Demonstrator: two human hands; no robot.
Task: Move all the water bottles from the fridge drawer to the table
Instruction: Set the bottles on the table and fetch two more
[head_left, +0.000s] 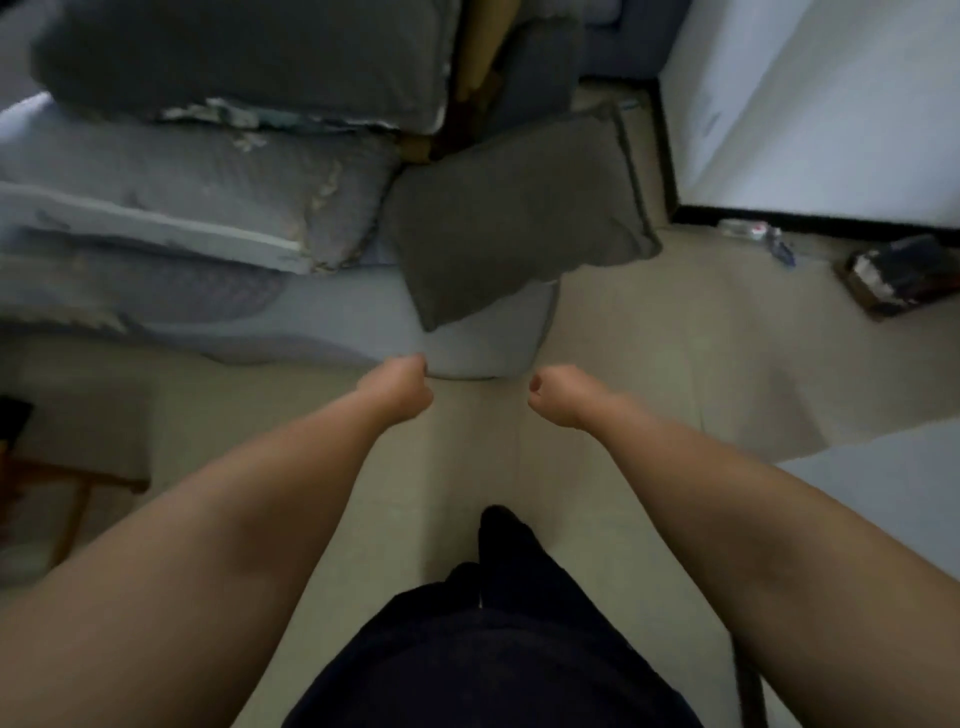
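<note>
No readable text, labels or numbers anywhere; picture blurred.

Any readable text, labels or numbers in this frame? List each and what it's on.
None can be read.
Clear packet on the floor by the white wall: red and white marks, too blurred to read.
Dark box on the floor at right: pale patches, possibly print, too blurred to tell.
Grey pillow, bedding and both hands: no writing visible.

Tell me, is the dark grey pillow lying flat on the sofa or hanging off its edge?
Hanging off. The dark grey pillow lies tilted, its lower corner sticking out past the sofa seat's front edge.
</note>
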